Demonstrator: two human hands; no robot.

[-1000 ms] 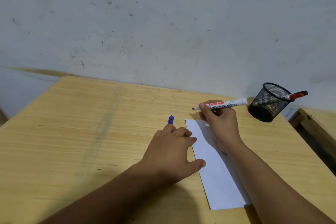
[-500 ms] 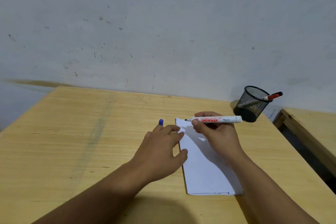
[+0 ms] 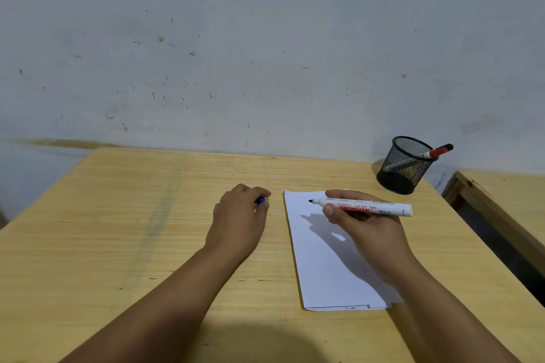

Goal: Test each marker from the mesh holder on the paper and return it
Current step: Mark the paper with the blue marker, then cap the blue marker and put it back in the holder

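My right hand [image 3: 364, 222] grips an uncapped white marker [image 3: 371, 207], held level with its dark tip just above the top of the white paper [image 3: 321, 262]. My left hand [image 3: 240, 216] rests on the table to the left of the paper, fingers curled around the blue cap [image 3: 260, 200], of which only a bit shows. The black mesh holder [image 3: 405, 163] stands at the back right with a red-capped marker [image 3: 438, 151] sticking out over its rim.
The wooden table [image 3: 118, 230] runs up to a stained grey wall. A second wooden surface [image 3: 507, 200] stands to the right across a dark gap. The table's right edge passes close behind the holder.
The marker has swung from tilted to level and come down over the paper's top. My left hand has left the paper's edge and curled around the blue cap.
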